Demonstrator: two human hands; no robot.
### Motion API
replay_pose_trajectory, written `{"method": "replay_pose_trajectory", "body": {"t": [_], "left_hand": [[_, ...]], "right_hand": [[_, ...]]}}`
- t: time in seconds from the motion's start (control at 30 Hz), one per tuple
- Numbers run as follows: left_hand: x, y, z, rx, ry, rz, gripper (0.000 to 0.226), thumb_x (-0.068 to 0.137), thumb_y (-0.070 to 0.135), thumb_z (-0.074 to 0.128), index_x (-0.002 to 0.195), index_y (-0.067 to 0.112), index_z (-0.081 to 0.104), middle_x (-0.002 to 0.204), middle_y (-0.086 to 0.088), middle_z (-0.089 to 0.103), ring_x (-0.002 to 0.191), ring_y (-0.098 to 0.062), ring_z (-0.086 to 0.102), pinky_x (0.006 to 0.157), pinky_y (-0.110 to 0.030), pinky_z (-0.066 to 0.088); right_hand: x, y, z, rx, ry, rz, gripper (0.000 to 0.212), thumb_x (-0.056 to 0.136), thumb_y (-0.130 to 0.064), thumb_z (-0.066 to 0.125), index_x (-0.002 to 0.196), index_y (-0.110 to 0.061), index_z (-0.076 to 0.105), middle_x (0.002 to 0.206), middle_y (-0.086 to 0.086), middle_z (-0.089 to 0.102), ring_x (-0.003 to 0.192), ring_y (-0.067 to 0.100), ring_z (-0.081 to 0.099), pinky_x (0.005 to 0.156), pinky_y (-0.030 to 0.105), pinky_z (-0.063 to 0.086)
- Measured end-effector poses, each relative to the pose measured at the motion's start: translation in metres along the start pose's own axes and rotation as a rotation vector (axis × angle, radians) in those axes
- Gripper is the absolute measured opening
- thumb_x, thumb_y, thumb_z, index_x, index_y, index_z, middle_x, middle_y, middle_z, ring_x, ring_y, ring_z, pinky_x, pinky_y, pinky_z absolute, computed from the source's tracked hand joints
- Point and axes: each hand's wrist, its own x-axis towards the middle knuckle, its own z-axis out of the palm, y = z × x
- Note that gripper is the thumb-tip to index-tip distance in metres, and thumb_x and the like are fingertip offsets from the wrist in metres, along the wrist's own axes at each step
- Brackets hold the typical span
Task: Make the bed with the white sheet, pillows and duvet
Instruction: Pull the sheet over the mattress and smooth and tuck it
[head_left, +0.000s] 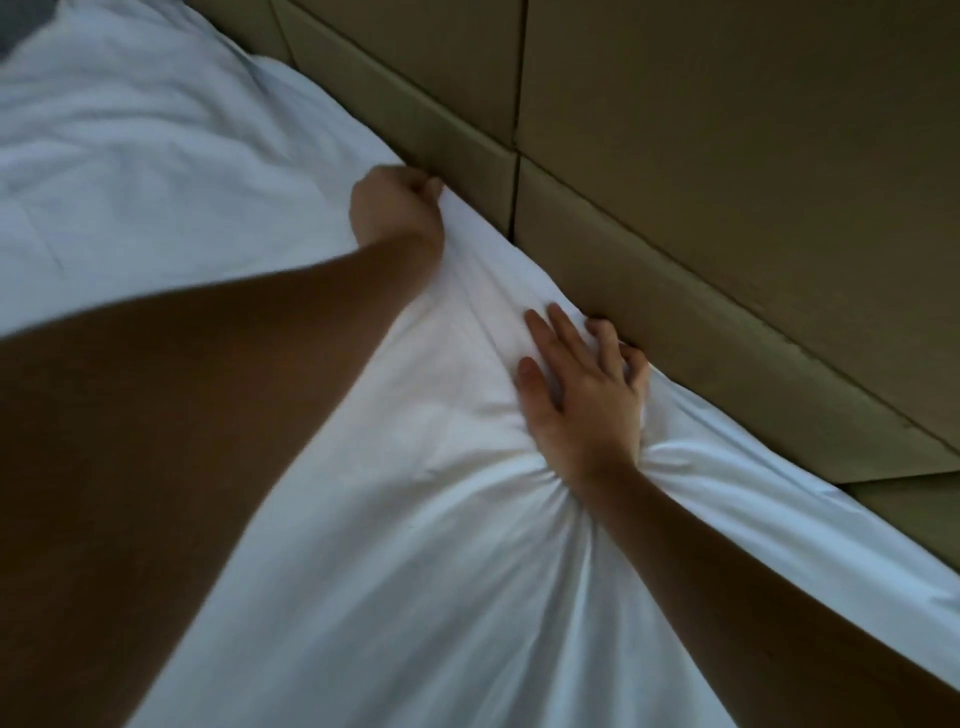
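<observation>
Spreading across the left and middle of the view, a wrinkled white fabric sheet (415, 571) is covering the bed, and dim light is leaving the whole scene bluish. At the far top left, a small dark grey patch (18, 26) is showing past the white cloth; it is too little to identify. Beside it the cloth is lying in soft, rumpled folds, and I cannot tell whether that part is the same sheet or another layer.

Moving right, the left forearm is reaching across the bed, and the left hand (395, 208) is curling into a fist on the sheet's far edge, gripping the cloth right against the wall. Taut creases are running from that fist along the edge toward the other hand.

Further right, the right hand (582, 395) is pressing down on the sheet with its fingers (545, 332) spread and mostly straight. The outer two are bending at the edge where the cloth is meeting the wall. The sheet is bunching into radiating folds around this wrist.

Along the right side, olive-beige padded rectangular wall panels (727, 182) are rising directly beside the bed, with dark seams running between them.
</observation>
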Motion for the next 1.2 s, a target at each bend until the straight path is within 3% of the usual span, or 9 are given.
{"method": "replay_pose_trajectory", "body": {"t": [0.2,0.33,0.53,0.63,0.73,0.83,1.03,1.1,1.2], "left_hand": [[-0.007,-0.013,0.011,0.631,-0.248,0.508,0.043,0.099,0.028,0.028,0.108,0.000,0.060,0.119,-0.021,0.057,0.124,-0.031,0.042,0.102,-0.043,0.028],[0.013,0.000,0.003,0.971,-0.434,0.551,0.053,0.097,0.042,0.021,0.104,0.010,0.063,0.116,-0.013,0.062,0.124,-0.026,0.046,0.113,-0.050,0.000],[0.034,0.006,-0.003,0.564,-0.570,0.266,0.043,0.095,0.036,0.041,0.112,0.001,0.060,0.118,-0.023,0.058,0.112,-0.036,0.053,0.093,-0.037,0.040],[0.029,-0.029,-0.022,0.209,-0.256,0.381,0.042,0.087,0.025,0.038,0.090,-0.007,0.065,0.100,-0.028,0.063,0.098,-0.038,0.057,0.085,-0.037,0.041],[0.040,-0.042,-0.019,0.357,-0.077,0.358,0.040,0.092,0.019,0.033,0.105,-0.006,0.060,0.114,-0.027,0.058,0.110,-0.036,0.050,0.096,-0.038,0.034],[0.052,-0.039,-0.002,0.729,-0.275,0.309,0.047,0.099,0.025,0.019,0.138,0.007,0.037,0.146,-0.014,0.035,0.137,-0.030,0.025,0.109,-0.046,0.021],[0.085,-0.040,-0.011,0.913,-0.463,0.385,0.060,0.098,0.045,0.005,0.146,0.017,0.025,0.153,-0.010,0.026,0.144,-0.025,0.015,0.115,-0.048,0.005],[0.095,-0.047,-0.015,0.882,-0.481,0.418,0.055,0.100,0.041,0.015,0.147,0.013,0.020,0.152,-0.013,0.028,0.142,-0.028,0.019,0.113,-0.048,0.011],[0.092,-0.067,-0.018,0.594,-0.210,0.516,0.053,0.096,0.039,0.024,0.127,0.005,0.050,0.127,-0.023,0.054,0.119,-0.036,0.047,0.101,-0.044,0.032]], "right_hand": [[0.000,0.002,0.007,-0.016,0.087,-0.035,0.051,0.087,-0.043,0.032,0.127,-0.026,0.057,0.134,-0.004,0.056,0.123,0.027,0.045,0.099,0.040,0.021],[0.001,0.003,0.007,-0.029,0.088,-0.048,0.050,0.087,-0.042,0.033,0.127,-0.026,0.057,0.133,-0.003,0.057,0.122,0.028,0.048,0.098,0.040,0.023],[0.001,0.005,0.009,-0.066,0.101,-0.058,0.048,0.087,-0.040,0.034,0.126,-0.025,0.058,0.132,-0.003,0.057,0.121,0.028,0.049,0.098,0.039,0.024],[0.000,0.006,0.010,-0.065,0.109,-0.063,0.048,0.088,-0.041,0.034,0.126,-0.024,0.058,0.133,-0.003,0.057,0.123,0.025,0.042,0.098,0.040,0.024],[0.001,0.008,0.011,-0.060,0.121,-0.068,0.048,0.087,-0.040,0.035,0.126,-0.023,0.058,0.133,-0.002,0.057,0.122,0.023,0.038,0.098,0.040,0.025],[0.000,0.008,0.011,-0.070,0.108,-0.079,0.050,0.086,-0.041,0.035,0.128,-0.023,0.056,0.134,-0.001,0.056,0.123,0.023,0.038,0.098,0.040,0.025],[-0.001,0.009,0.012,-0.068,0.098,-0.073,0.050,0.085,-0.040,0.037,0.128,-0.023,0.056,0.135,-0.002,0.054,0.124,0.022,0.037,0.098,0.040,0.026],[-0.001,0.009,0.012,-0.072,0.107,-0.073,0.050,0.085,-0.040,0.038,0.128,-0.023,0.057,0.135,-0.002,0.055,0.123,0.022,0.038,0.098,0.041,0.027],[-0.001,0.009,0.013,-0.071,0.111,-0.079,0.049,0.085,-0.039,0.038,0.128,-0.022,0.056,0.135,-0.002,0.054,0.123,0.023,0.039,0.098,0.041,0.028]]}}
